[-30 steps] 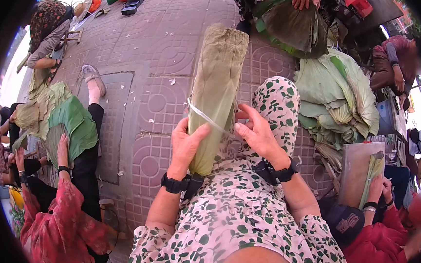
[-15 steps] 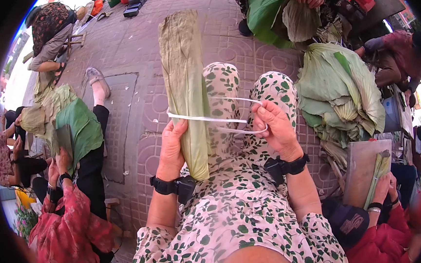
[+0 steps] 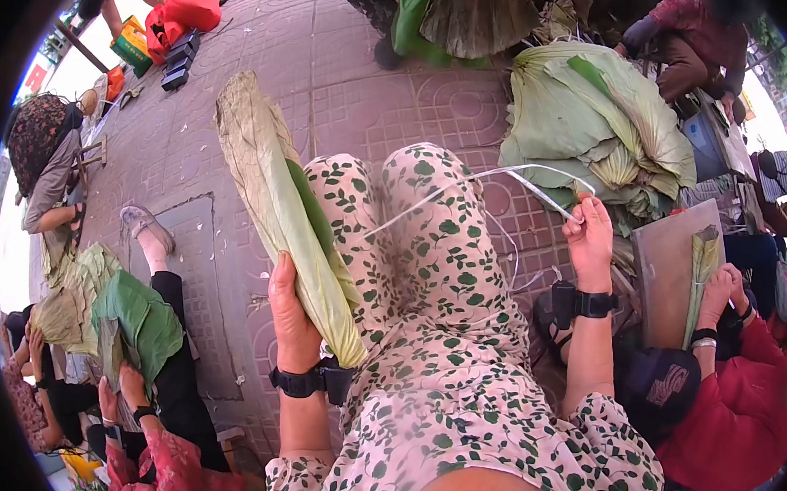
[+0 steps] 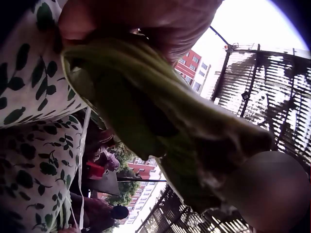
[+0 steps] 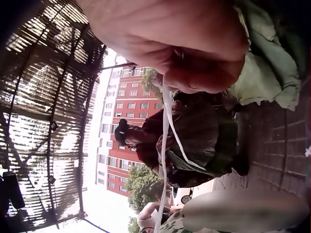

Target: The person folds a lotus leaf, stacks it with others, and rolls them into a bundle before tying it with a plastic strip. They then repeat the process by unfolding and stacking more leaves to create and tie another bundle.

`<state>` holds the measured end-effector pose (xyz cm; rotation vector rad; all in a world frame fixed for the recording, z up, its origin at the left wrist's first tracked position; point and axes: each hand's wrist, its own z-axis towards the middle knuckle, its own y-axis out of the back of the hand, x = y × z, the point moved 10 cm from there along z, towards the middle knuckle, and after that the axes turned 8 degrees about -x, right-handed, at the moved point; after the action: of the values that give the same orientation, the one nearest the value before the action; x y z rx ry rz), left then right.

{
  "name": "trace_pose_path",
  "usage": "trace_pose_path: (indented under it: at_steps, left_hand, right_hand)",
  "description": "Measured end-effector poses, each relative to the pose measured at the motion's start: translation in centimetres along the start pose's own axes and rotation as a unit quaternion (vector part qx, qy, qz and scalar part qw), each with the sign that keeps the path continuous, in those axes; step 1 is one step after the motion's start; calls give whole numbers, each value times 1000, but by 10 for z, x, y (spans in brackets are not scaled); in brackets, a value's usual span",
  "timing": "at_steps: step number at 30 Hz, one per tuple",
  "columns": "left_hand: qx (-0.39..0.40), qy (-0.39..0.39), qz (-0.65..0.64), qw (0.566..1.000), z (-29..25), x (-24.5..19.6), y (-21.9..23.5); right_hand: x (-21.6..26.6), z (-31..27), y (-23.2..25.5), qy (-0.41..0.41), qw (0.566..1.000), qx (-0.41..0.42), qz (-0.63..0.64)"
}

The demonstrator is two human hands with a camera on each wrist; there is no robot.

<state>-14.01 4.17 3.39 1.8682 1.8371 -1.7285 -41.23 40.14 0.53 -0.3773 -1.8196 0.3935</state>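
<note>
A long folded bundle of large dried leaves [image 3: 266,181], pale tan on top and greenish lower down, leans left above the lap. My left hand [image 3: 293,316] grips its lower part, thumb lying along the near side. The left wrist view shows the bundle's layered folds [image 4: 160,92] beneath the fingers. Off to the right, my right hand [image 3: 592,245] pinches a thin white plastic string [image 3: 541,195] between thumb and fingertips. The string arcs back over the knees toward the bundle, and another strand trails down beside the right leg. In the right wrist view, two strands hang from the fingers [image 5: 204,77].
A big heap of green leaves [image 3: 595,122] lies right of the knees. A person in red holds a leaf roll by an upright board [image 3: 674,271] at the right. Another person with leaves [image 3: 134,318] sits at the left. Tiled paving [image 3: 308,69] stretches ahead.
The white string was round the bundle; it has been drawn off to the right by my right hand. The bundle has swung left and tilted. The head view has shifted too.
</note>
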Motion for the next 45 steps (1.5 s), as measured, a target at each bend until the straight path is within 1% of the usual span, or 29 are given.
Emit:
trace_pose_path:
  at_steps: [2,3,4,6,7,8,9,10,11,12,13,14,15,16,17,19,21,23,25,27,29,30,32,34,36,40,42,43,45]
  left_hand:
    - [-9,-25,98,995,1,-3,7]
    - [-52,-39,118,991,-1,-6,9]
    - [-57,-51,117,990,-2,-8,9]
    - [-63,-74,157,983,-4,-16,13]
    - [-71,-88,176,978,-5,-19,15]
    - [-85,-83,157,980,-5,-19,16]
    - [-92,-88,130,983,-4,-20,20]
    - [-95,-89,102,986,-3,-20,25]
    - [-106,-101,103,984,-2,-19,33]
    - [-114,-107,103,982,-1,-17,36]
    - [-127,-110,102,981,-2,-18,35]
    - [-127,-117,101,980,-1,-19,34]
    - [-126,-122,109,979,1,-18,32]
    - [-123,-126,117,977,2,-17,32]
    - [-118,-135,117,977,4,-17,31]
    - [-108,-135,117,978,5,-16,29]
    - [-100,-136,115,979,7,-14,26]
    - [-73,-125,116,983,10,-9,20]
    - [-63,-130,116,983,9,-7,15]
    - [-47,-128,110,985,7,-3,9]
    - [-41,-131,105,985,4,0,4]
    - [-36,-129,103,986,3,3,2]
    - [-36,-140,109,984,-1,3,-3]
    - [-36,-149,116,981,-6,0,-5]
    - [-25,-157,131,979,-11,-4,-12]
    - [-8,-153,131,979,-13,-4,-15]
    - [23,-137,147,979,-11,3,-18]
    - [24,-137,146,979,-11,3,-19]
    - [39,-145,195,969,-13,3,-25]
  right_hand:
    - [-34,17,51,-8,992,-58,-110]
    - [-51,16,71,-19,977,-74,-197]
    - [-71,16,94,-23,946,-88,-312]
    - [-112,-1,133,-107,899,-98,-414]
    - [-130,-9,156,-122,882,-85,-447]
    - [-151,-9,190,-95,858,-54,-501]
    - [-162,-17,211,-98,822,-41,-560]
    - [-172,-24,230,-76,773,-18,-630]
    - [-178,-35,226,-62,712,59,-697]
    - [-175,-47,221,-45,640,128,-756]
    - [-178,-56,217,-83,577,171,-794]
    - [-175,-59,210,-77,583,186,-787]
    - [-162,-52,201,-36,590,162,-790]
    - [-146,-47,178,6,595,137,-792]
    - [-145,-38,165,10,598,136,-790]
    - [-112,-17,118,135,725,90,-670]
    - [-87,-7,48,144,815,104,-551]
    - [-71,-10,-24,93,899,120,-411]
    - [-59,-30,-96,59,925,202,-315]
    - [-52,-66,-160,2,929,291,-230]
    - [-63,-100,-200,-48,893,381,-234]
    - [-68,-110,-208,-44,892,384,-234]
    - [-94,-140,-224,-88,854,451,-243]
    - [-120,-158,-222,-119,835,489,-223]
    - [-127,-168,-222,-99,830,499,-229]
    - [-125,-177,-222,-128,839,489,-202]
    - [-129,-178,-218,-170,850,473,-157]
    - [-126,-180,-220,-169,850,473,-158]
    - [-115,-187,-228,-179,846,487,-125]
